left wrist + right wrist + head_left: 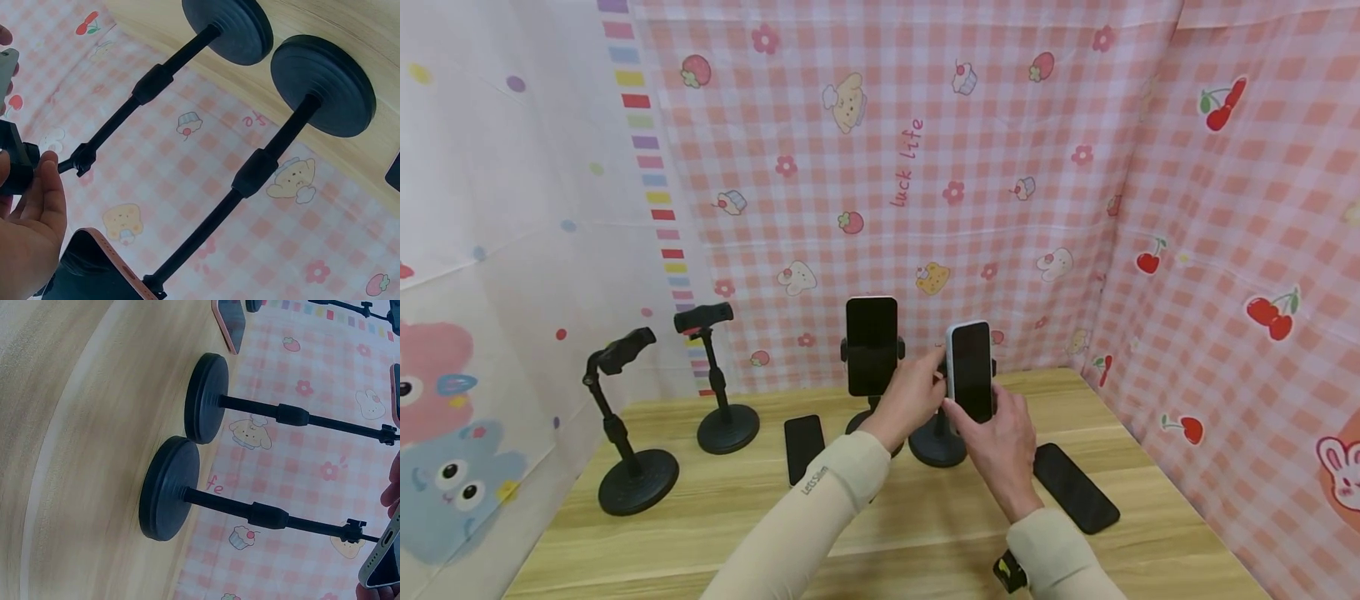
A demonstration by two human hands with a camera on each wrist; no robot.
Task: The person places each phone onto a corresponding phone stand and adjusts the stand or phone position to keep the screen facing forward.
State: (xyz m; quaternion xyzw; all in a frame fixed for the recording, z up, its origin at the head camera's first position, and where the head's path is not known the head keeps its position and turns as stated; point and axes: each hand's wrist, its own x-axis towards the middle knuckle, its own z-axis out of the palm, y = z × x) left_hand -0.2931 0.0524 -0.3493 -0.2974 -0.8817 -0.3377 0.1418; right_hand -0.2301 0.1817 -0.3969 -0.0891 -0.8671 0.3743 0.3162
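Observation:
My right hand [1003, 437] holds a smartphone [973, 371] with a pale blue edge and dark screen upright, thumb at its lower left side. In the right wrist view, the phone's bottom edge [380, 553] shows its charging port. My left hand [917, 392] pinches the black clamp [19, 159] of a phone stand [937, 447] just left of that phone. In the left wrist view, the clamp and phone appear apart. Beside them, another phone [872, 346] with a pink edge [122, 265] sits upright in a second stand's clamp.
On the left stand two black phone stands, a nearer one [640, 482] and a farther one [728, 429], their clamps holding nothing. One phone [803, 446] lies left of my left forearm, another [1075, 487] right of my right hand. Checked cloth [820, 333] hangs behind the wooden table [917, 533].

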